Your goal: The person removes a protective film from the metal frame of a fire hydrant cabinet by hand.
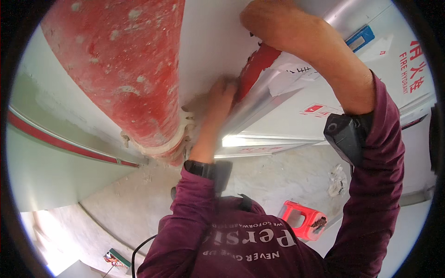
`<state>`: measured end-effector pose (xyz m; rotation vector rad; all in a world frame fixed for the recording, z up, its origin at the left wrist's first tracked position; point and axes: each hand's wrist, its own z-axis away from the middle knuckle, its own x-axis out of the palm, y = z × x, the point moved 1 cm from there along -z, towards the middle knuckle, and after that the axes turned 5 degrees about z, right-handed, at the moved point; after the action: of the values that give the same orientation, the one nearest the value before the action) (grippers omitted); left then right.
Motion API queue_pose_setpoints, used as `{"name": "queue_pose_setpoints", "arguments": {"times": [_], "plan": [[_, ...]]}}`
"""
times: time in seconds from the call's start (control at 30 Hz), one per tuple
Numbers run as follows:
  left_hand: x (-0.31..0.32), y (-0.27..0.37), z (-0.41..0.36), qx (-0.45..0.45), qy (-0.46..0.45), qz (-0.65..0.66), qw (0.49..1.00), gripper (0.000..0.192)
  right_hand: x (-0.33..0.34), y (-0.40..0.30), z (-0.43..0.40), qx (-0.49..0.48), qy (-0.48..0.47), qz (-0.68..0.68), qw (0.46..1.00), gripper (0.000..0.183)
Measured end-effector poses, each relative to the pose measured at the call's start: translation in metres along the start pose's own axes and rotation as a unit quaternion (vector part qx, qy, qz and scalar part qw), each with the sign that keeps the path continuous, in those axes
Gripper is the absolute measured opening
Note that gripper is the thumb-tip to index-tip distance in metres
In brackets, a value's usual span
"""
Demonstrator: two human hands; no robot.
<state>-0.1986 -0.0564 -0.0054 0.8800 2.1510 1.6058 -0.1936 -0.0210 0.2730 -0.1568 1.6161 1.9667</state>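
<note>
My left hand (pixel 222 91), blurred, is close to the white wall (pixel 212 41), beside the lower part of a red strip (pixel 255 71). Its fingertips are unclear, so I cannot tell whether it holds anything. My right hand (pixel 266 22) bends over the upper end of that strip near the top of the view; its fingers are hidden behind the wrist. The red strip has ragged edges and runs between the wall and the silver metal frame (pixel 248 104) of a fire hydrant cabinet (pixel 351 90). Torn white film (pixel 288 78) bearing writing hangs loose over the frame.
A thick red pipe (pixel 121 66), spotted with plaster, stands to the left with a coupling (pixel 167 146) low down. A blue latch (pixel 361 38) is on the cabinet. On the concrete floor (pixel 278 173) are a red plastic object (pixel 306 220) with a handle opening and crumpled plastic (pixel 337 180).
</note>
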Motion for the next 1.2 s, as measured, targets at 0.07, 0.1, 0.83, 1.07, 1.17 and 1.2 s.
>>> {"name": "queue_pose_setpoints", "arguments": {"times": [0.07,0.1,0.83,1.07,1.17,1.2], "plan": [[-0.001,0.019,0.001,-0.005,-0.005,-0.034,0.999,0.016,0.0,0.0,-0.001,0.001,-0.008,0.011,1.0,0.013],[-0.002,0.023,0.002,-0.008,-0.006,-0.052,0.999,0.016,0.0,-0.001,-0.001,0.0,-0.011,0.017,1.0,0.014],[0.001,0.009,-0.001,0.057,0.124,-0.159,0.978,0.013,0.008,-0.001,-0.001,-0.041,0.064,0.011,0.997,0.016],[-0.002,-0.011,0.016,-0.03,0.144,-0.16,0.976,0.015,0.006,-0.001,-0.001,-0.018,0.009,0.012,1.0,0.013],[-0.006,-0.014,0.02,-0.046,0.158,-0.149,0.975,0.015,-0.004,-0.002,0.001,-0.006,-0.019,-0.002,1.0,0.012],[-0.006,-0.012,0.02,-0.054,0.166,-0.13,0.976,0.015,-0.005,-0.001,0.001,0.0,-0.029,-0.005,1.0,0.012]]}}
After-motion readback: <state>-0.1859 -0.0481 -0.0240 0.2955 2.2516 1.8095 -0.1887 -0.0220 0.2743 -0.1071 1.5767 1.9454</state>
